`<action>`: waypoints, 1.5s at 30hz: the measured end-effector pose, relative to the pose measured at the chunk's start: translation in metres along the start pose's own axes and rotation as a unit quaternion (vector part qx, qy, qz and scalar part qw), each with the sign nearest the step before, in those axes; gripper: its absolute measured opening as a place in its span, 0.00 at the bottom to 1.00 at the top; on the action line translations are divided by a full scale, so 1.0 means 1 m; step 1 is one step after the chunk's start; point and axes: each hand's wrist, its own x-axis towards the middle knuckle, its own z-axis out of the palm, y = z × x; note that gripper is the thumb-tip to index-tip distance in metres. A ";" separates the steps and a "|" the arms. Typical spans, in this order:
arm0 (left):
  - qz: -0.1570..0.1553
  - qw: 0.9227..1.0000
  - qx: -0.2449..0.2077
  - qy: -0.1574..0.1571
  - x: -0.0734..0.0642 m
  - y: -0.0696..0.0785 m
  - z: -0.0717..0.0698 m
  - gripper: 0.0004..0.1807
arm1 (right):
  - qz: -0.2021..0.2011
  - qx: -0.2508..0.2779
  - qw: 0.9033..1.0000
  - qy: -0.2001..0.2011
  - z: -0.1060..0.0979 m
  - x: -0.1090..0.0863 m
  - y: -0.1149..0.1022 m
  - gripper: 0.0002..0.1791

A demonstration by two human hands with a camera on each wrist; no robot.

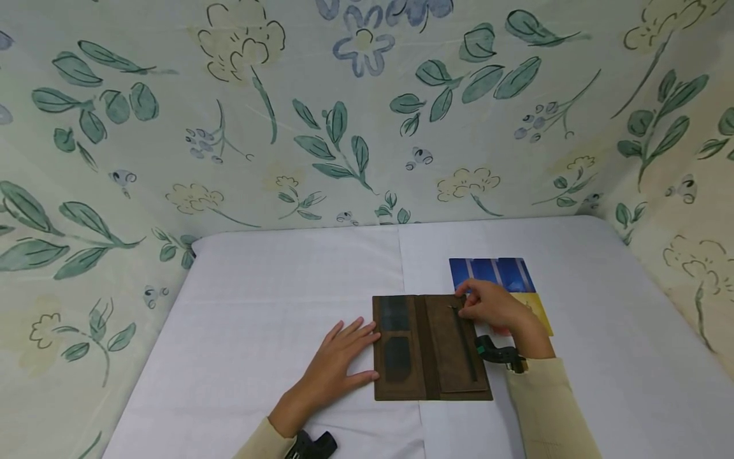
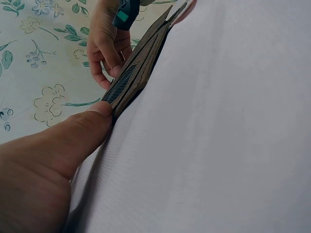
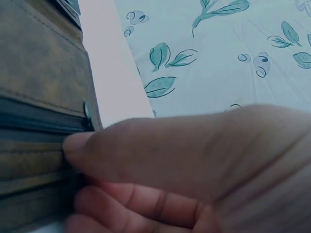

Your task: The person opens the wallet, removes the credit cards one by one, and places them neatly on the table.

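Observation:
A brown wallet lies spread open on the white cloth, with dark windowed pockets on its left half and a zipped pocket on its right half. Fingers spread and straight, my left hand touches the wallet's left edge; its thumb meets the near corner in the left wrist view. My right hand holds the wallet's top right edge by the end of the zip. In the right wrist view, the right thumb presses beside the zip, close below the zip pull, with the other fingers curled at the edge.
A flat blue and yellow printed piece lies behind the wallet at the right, partly covered by my right hand. White cloth covers the table. Flowered fabric hangs behind it and at both sides.

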 end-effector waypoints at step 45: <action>0.011 1.000 0.007 0.011 -0.001 -0.003 0.001 0.37 | -0.049 0.053 0.997 0.041 0.042 0.053 -0.051 0.12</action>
